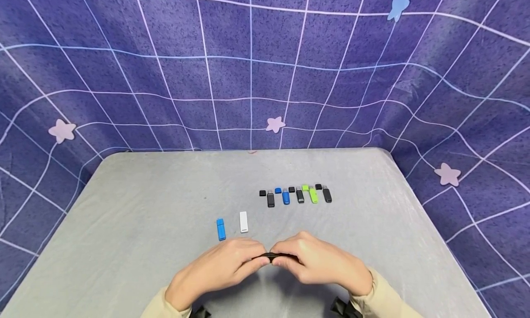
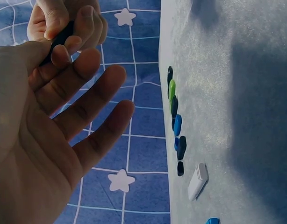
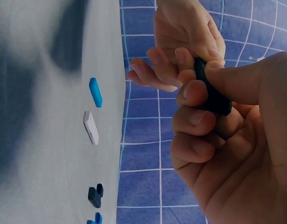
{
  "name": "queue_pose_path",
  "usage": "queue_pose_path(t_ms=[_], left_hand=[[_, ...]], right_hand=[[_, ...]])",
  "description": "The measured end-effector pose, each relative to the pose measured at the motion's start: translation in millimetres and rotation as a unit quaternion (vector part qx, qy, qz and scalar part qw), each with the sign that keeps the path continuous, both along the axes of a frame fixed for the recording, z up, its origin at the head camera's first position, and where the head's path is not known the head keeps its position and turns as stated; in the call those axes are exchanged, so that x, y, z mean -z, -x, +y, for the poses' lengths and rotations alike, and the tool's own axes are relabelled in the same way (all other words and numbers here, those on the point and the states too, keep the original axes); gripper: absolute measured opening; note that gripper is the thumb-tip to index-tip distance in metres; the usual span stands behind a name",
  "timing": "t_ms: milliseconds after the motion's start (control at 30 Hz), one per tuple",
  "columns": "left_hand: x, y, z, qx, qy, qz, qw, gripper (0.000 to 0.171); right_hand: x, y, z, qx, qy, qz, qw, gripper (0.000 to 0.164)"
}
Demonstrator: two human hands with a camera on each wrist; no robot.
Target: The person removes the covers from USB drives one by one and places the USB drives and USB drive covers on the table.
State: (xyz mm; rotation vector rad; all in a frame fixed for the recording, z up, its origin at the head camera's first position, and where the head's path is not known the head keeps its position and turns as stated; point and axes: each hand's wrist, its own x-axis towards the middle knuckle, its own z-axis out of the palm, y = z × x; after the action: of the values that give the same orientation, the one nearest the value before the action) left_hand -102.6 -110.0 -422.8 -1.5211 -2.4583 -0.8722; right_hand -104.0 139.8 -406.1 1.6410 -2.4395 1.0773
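A black USB flash drive [image 1: 271, 257] is held in the air between the two hands above the front of the table. My left hand [image 1: 225, 263] pinches its left end between thumb and index finger; the other fingers are spread loosely in the left wrist view. On the other end, my right hand [image 1: 320, 262] grips the dark body [image 3: 216, 99] between thumb and curled fingers. Fingertips of both hands nearly meet and hide most of the drive. Just beyond the left hand lie a blue USB drive [image 1: 221, 229] and a white USB drive [image 1: 243, 222].
Farther back on the grey-covered table [image 1: 165, 184], several uncapped USB drives stand in a row, among them a blue one [image 1: 286, 197] and a green one [image 1: 313, 195]. Each has its small cap beside it, such as a black cap [image 1: 262, 193]. A purple gridded curtain [image 1: 232, 78] surrounds the table.
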Motion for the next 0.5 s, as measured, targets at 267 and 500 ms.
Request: queue_pose_path(t_ms=[267,500], left_hand=[[1.2,0.1,-0.7,-0.003,0.001,-0.007,1.0,0.028],[0.7,0.4,-1.5,0.002,0.004,-0.011,0.9999,0.027]], right_hand=[[-0.5,0.6,0.0,-0.007,0.001,-0.003,1.0,0.012],[0.7,0.4,-0.2,-0.002,-0.001,-0.029,1.0,0.011]])
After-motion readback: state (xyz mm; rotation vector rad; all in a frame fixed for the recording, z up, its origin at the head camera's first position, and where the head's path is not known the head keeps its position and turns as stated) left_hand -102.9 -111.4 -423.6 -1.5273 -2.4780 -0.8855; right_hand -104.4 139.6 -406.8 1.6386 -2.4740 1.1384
